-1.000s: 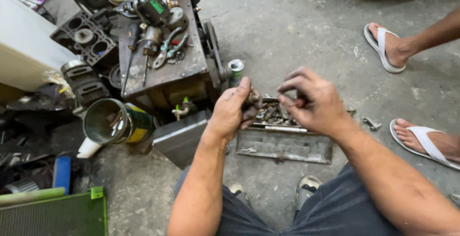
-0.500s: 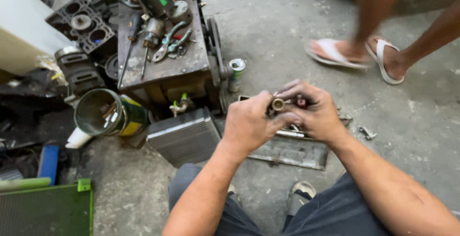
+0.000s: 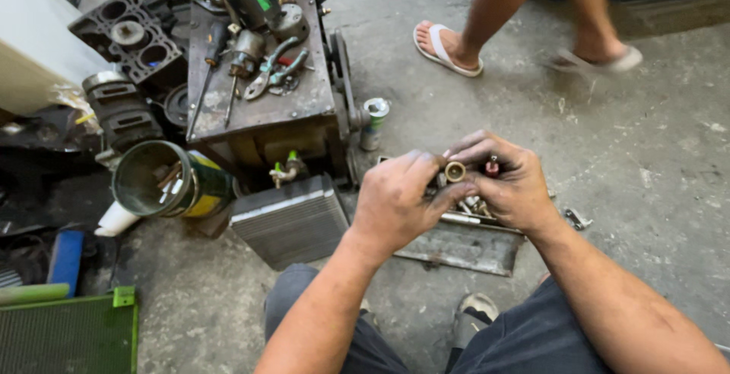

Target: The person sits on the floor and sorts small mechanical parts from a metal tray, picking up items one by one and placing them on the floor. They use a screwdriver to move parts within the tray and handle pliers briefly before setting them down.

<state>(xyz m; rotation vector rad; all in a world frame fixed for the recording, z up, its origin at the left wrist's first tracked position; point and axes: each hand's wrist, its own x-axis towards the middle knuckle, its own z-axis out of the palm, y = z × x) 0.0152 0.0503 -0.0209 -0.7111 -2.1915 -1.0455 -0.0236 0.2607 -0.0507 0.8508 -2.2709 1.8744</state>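
The left hand (image 3: 395, 203) and the right hand (image 3: 513, 184) meet in the middle of the view, both curled tight around a small brass fitting (image 3: 455, 172) whose round open end faces up between the fingertips. The left hand pinches it from the left, and the right hand closes over it from the right, with a small dark red-tipped part (image 3: 492, 166) showing between its fingers. Just below the hands, on the concrete floor (image 3: 646, 161), lies a flat rusty metal tray (image 3: 464, 248) with small metal bits on it. Left of the tray sits a finned grey radiator block (image 3: 293, 218), and further left a green and yellow can (image 3: 171, 180) lies on its side. Beyond these stands a worn metal desk (image 3: 258, 108) carrying a screwdriver (image 3: 205, 77), pliers (image 3: 277, 66) and other greasy parts. A small tin (image 3: 374, 123) stands just right of it. At the far side, another person's feet in sandals (image 3: 449, 47) cross the floor.
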